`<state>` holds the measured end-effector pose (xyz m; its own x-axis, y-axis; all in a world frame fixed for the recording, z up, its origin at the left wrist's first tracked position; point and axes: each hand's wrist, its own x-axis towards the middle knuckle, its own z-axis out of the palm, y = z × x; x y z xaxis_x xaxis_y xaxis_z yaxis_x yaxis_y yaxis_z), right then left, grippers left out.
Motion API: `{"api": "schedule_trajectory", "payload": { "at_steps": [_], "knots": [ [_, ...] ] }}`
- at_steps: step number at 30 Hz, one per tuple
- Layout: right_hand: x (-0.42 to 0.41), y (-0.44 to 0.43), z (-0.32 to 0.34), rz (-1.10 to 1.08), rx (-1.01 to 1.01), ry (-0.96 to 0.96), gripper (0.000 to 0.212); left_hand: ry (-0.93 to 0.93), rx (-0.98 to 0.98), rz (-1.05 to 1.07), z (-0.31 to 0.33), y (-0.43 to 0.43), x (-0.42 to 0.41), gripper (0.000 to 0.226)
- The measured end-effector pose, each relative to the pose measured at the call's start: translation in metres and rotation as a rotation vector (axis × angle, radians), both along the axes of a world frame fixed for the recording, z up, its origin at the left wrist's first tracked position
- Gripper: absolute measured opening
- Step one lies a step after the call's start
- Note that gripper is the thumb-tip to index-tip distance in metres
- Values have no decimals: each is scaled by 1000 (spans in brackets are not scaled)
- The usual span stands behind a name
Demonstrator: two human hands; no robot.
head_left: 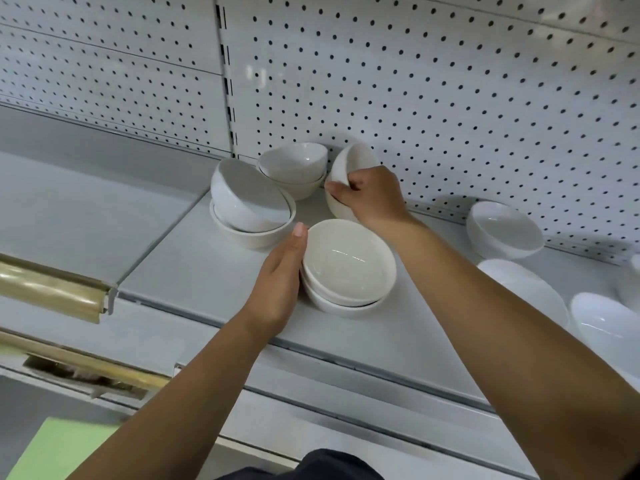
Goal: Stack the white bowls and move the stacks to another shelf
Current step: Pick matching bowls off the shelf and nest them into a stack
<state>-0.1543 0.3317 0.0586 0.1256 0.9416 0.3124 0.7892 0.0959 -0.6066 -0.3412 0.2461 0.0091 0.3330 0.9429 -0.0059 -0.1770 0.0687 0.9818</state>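
Four small stacks of white bowls stand on a grey shelf (214,282). The nearest stack (348,268) holds two nested bowls, and my left hand (277,285) rests against its left side with straight fingers. At the back right, my right hand (369,197) grips the rim of a tilted bowl (351,162) that leans on the bowl under it. A left stack (249,206) has a tilted bowl on top. A back stack (294,168) sits near the pegboard.
A white pegboard (450,98) backs the shelf. More white bowls (504,230) lie at the right end, some partly out of frame. A lower adjoining shelf (86,202) spreads to the left, with gold price rails (52,292) along its front edge.
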Motion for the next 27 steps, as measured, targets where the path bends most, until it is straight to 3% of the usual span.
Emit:
{"api": "schedule_trajectory", "payload": {
  "at_steps": [7,15,22,27],
  "knots": [
    [2,-8,-4,-127,56,-17,62,2,3,-1,2,-2,0,56],
    [14,-32,8,-226,164,118,50,-36,19,-89,-2,-1,-3,50],
    [33,-82,12,-254,191,164,48,108,192,-166,-3,-3,-6,72],
    [48,-122,6,-252,190,126,46,107,234,-223,-7,0,-11,95]
  ]
}}
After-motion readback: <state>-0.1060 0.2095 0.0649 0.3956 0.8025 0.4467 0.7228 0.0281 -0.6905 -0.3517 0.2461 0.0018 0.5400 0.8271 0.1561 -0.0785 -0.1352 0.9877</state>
